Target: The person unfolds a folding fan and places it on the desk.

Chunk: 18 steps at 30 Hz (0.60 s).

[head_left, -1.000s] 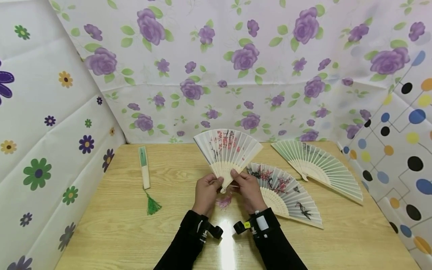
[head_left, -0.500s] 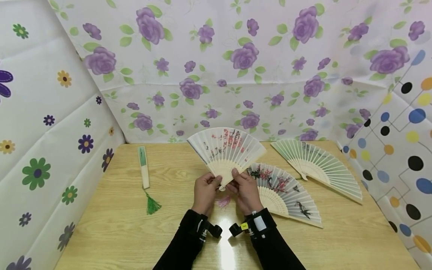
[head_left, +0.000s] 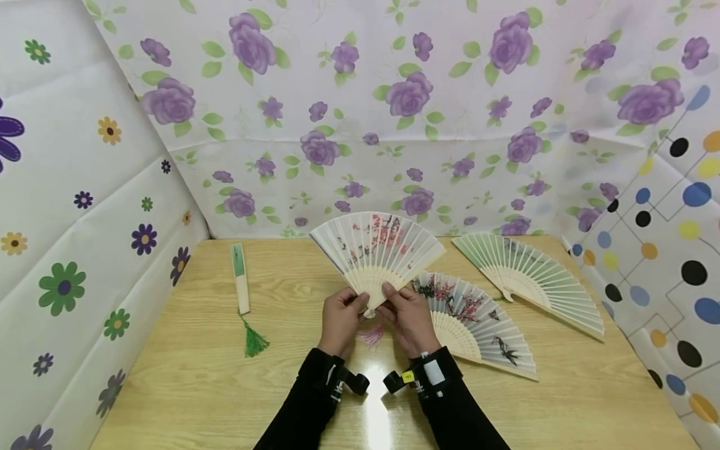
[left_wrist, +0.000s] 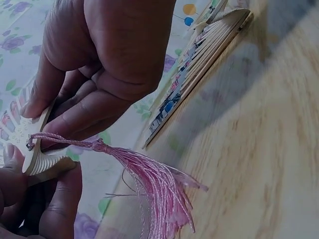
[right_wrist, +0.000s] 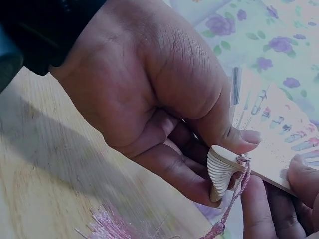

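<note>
Both hands hold a spread white folding fan (head_left: 374, 244) with red blossoms and pale ribs, its pivot end toward the person. My left hand (head_left: 340, 324) pinches the left side of the ribs, thumb on top. On the right side, my right hand (head_left: 413, 322) pinches the ribs in the same way. In the left wrist view, the pink tassel (left_wrist: 154, 189) hangs on a cord from the pivot, between the two hands. The right wrist view shows the stacked rib ends (right_wrist: 219, 167) close to the fingers. Some fingers lie hidden beneath the fan.
On the table (head_left: 185, 387), right of the hands, lies an open grey-white fan (head_left: 489, 319) with blossoms and a bird. Behind it rests an open green fan (head_left: 534, 275). A folded green fan (head_left: 240, 281) with a green tassel (head_left: 255, 340) lies at left. Patterned cloths (head_left: 360, 112) enclose the table.
The held fan has spread wider on both sides, mostly between the first two frames. Both hands keep hold of it and have shifted only slightly. The other fans stay put.
</note>
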Available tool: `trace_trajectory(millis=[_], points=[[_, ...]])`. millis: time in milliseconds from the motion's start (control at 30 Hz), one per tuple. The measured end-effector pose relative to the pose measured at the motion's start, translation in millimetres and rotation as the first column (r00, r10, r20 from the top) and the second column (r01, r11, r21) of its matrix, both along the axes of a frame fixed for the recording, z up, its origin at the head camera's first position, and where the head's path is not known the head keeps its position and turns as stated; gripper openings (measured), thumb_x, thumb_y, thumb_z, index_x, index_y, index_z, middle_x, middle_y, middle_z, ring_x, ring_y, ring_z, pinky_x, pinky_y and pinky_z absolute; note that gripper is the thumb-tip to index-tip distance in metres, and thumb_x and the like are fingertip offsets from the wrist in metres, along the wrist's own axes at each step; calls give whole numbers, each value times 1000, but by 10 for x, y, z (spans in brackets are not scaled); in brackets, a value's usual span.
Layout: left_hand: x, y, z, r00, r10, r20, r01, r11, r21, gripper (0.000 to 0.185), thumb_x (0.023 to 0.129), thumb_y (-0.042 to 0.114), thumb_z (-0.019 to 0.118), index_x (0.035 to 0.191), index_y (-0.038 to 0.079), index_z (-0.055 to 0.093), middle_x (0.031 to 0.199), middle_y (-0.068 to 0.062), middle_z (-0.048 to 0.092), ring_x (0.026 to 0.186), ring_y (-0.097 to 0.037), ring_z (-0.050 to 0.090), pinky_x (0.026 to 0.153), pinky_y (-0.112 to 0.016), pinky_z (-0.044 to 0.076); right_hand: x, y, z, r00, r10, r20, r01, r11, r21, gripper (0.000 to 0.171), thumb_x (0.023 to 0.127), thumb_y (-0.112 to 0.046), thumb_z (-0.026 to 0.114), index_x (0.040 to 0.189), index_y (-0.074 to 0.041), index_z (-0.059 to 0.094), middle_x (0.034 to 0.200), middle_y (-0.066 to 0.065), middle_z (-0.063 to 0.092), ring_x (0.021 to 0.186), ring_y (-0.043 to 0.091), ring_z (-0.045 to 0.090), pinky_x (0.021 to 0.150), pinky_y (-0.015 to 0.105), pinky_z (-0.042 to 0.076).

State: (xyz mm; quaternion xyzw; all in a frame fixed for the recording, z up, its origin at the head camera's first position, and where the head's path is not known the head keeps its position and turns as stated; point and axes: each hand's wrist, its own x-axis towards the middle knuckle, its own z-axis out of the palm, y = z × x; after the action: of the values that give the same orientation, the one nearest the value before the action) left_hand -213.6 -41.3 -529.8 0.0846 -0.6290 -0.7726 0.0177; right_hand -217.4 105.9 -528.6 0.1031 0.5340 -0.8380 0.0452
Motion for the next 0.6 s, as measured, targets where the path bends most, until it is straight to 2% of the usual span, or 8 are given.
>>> trace_trajectory(millis=[67,200,267,333,467,600], points=[[-1,3,0,1000,0,3,0,1000,9,19,109,1,73,117,-16,78,87,1,66,79,-9,63,64,-18,57,2,3,1,1000,-1,-3,1,1000,-5,31,115,-15,70,134,8,78,99,3,84,84,10,84,80,21,71],[-11,7,6,1000,16,3,-16,1000,27,19,109,1,73,116,-17,77,88,1,66,80,-8,64,65,-18,59,14,-27,-15,1000,-29,-8,29,998,-54,23,116,-19,69,113,-3,85,91,1,80,78,8,80,79,20,70],[-21,11,7,1000,31,-1,-30,999,44,19,109,0,73,114,-18,77,88,1,66,80,-8,65,65,-18,60,26,-61,-22,999,-44,-9,43,996,-85,23,117,-20,68,108,-7,84,91,0,78,79,6,78,81,19,70],[-29,11,8,999,48,-6,-48,997,61,19,108,-1,73,111,-20,75,86,1,66,79,-8,66,65,-18,60,45,-92,-15,999,-52,-13,50,993,-103,23,118,-21,66,112,-5,82,92,-1,76,80,6,76,82,19,69],[-32,2,12,998,56,-4,-55,995,84,18,108,-3,73,110,-20,75,86,0,66,78,-9,67,65,-19,61,61,-126,2,997,-63,-31,60,994,-96,28,117,-18,66,133,3,78,96,0,80,82,6,77,82,19,69],[-27,-9,17,999,52,1,-52,995,91,17,108,-3,73,110,-20,75,86,0,66,78,-9,66,64,-19,61,47,-118,12,998,-57,-31,55,995,-80,27,116,-14,68,133,6,77,99,0,81,82,7,80,82,20,70]])
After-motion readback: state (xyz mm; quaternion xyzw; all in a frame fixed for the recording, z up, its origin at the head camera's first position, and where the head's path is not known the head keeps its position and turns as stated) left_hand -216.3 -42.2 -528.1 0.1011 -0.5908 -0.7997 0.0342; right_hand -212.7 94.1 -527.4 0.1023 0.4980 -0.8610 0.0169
